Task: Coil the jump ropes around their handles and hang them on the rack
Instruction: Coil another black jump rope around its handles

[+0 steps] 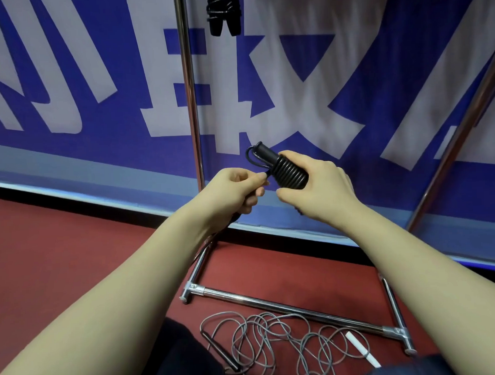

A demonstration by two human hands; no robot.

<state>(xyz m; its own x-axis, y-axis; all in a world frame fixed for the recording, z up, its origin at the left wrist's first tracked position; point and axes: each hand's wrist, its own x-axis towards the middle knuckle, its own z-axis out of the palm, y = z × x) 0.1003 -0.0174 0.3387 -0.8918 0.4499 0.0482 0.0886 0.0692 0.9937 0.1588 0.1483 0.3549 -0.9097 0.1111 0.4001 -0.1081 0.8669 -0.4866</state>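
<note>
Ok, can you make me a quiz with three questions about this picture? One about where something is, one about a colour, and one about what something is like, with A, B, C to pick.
1. Where is the grey rope?
A. on the red floor by the base of the rack
B. hanging up high
C. in a hand

2. What colour is the held rope?
A. white
B. black
C. green

3. What is the held rope like?
A. lying loose
B. cut in two
C. wound in tight coils round its handles

Answers:
1 A, it lies in loose loops beside the bottom bar.
2 B, the right hand grips a black bundle.
3 C, neat turns wrap it, and the left hand pinches the rope beside the coil.
</note>
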